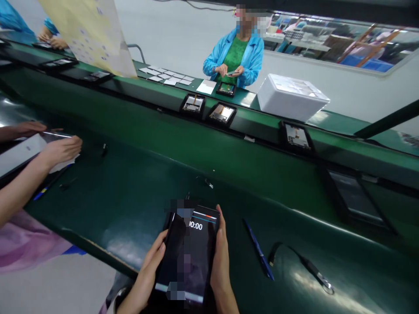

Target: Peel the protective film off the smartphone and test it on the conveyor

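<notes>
A black tablet with a lit screen showing "00:00" is held upright between my two hands, near the front edge of the green table. My left hand grips its left side, the thumb along the edge. Around the right side wraps my right hand, fingers partly hidden behind the device. To the right lies a blue pen, and beyond it a short black cable with a metal end. A small connector rests just past the tablet's top.
At the left, another person's hands hold a white box. A raised green conveyor carries black trays with devices. Across it, a person in blue handles a small part beside a white foam box. A tray sits right.
</notes>
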{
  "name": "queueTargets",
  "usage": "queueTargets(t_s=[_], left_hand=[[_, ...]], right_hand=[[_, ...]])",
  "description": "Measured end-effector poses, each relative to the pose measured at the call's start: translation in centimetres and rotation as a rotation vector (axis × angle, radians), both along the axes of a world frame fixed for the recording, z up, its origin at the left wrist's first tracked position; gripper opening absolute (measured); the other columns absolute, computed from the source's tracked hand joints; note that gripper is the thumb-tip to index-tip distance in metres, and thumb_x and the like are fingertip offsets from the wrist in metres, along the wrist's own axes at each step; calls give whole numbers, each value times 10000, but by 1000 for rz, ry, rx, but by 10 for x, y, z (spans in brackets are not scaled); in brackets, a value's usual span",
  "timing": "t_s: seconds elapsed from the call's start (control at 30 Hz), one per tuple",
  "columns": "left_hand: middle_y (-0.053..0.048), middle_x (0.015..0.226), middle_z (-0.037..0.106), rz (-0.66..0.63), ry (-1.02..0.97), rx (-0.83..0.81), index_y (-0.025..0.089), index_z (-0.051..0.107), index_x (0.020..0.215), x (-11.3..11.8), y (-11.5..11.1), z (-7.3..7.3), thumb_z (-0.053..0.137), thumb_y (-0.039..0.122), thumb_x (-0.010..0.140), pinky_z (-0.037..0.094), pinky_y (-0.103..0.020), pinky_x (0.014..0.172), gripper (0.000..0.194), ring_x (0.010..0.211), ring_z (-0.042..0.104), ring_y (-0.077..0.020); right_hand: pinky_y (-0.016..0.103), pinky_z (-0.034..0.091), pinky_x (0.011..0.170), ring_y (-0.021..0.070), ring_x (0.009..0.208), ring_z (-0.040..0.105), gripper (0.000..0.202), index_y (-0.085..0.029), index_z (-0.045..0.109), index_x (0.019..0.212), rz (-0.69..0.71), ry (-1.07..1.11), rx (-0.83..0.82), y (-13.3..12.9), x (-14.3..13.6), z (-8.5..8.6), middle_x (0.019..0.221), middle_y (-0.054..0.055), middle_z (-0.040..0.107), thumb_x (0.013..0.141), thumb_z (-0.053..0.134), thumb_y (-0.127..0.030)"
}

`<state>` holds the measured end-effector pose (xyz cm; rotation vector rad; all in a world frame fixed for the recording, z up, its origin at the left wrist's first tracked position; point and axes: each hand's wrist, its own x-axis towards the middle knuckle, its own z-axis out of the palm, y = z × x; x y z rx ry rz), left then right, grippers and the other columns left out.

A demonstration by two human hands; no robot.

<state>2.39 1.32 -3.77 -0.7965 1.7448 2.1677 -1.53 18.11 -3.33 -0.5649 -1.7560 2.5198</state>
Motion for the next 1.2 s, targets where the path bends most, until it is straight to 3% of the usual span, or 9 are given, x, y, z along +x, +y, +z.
queueTargets(t_s=[0.13, 0.27, 0.43, 0.53, 0.77, 0.93, 1.2], left_hand=[[-42, 1536, 500, -54, 21, -21, 254, 614, 1338, 3, 0, -3, 609, 699, 812, 156, -505, 1270, 690, 1515, 254, -334], [-33, 1527, 513, -63, 45, -39, 258, 592, 1364, 5, 1, -4, 576, 630, 879, 185, -486, 1265, 612, 1477, 346, -317], [82, 1353, 664, -48, 60, -62, 342, 673, 1275, 5, -1, -9, 607, 554, 891, 318, -433, 1199, 444, 1430, 419, -321], [114, 1268, 702, -44, 66, -83, 372, 700, 1234, 4, -2, -11, 638, 532, 870, 325, -449, 1174, 402, 1399, 454, -334], [-43, 1474, 570, -78, 56, -101, 269, 635, 1315, 4, 0, -5, 570, 617, 882, 268, -484, 1235, 559, 1441, 408, -318], [-38, 1477, 567, -92, 44, -67, 263, 620, 1322, 3, 1, -3, 565, 626, 881, 320, -448, 1217, 574, 1443, 404, -318], [-32, 1483, 561, -82, 36, -73, 273, 622, 1317, 5, 0, -3, 563, 600, 900, 320, -429, 1218, 534, 1438, 416, -296]], right_hand=[[354, 289, 1208, 193, 1499, 261, 543, -474, 387, 1464, -20, -6, 48, 1, 0, 1, 1616, -130, 279, 945, 464, -614], [333, 342, 1180, 185, 1490, 289, 558, -475, 403, 1458, -33, -16, 73, -1, 1, 4, 1606, -133, 304, 927, 482, -629], [371, 358, 1173, 209, 1470, 331, 586, -472, 401, 1457, -39, -46, 27, -1, 1, 6, 1602, -117, 315, 905, 508, -637], [390, 326, 1193, 210, 1479, 310, 579, -477, 407, 1449, -42, -46, 33, 0, 1, 7, 1602, -120, 313, 903, 504, -642], [379, 328, 1194, 207, 1477, 314, 586, -471, 406, 1453, -36, -61, 57, 0, 1, 7, 1599, -114, 321, 900, 504, -642], [475, 260, 1221, 243, 1480, 299, 580, -496, 405, 1438, -34, -64, 48, 0, 0, 6, 1603, -116, 305, 891, 508, -657], [492, 262, 1217, 262, 1474, 308, 590, -465, 396, 1456, -33, -66, 35, -1, 0, 9, 1608, -87, 303, 903, 505, -639]])
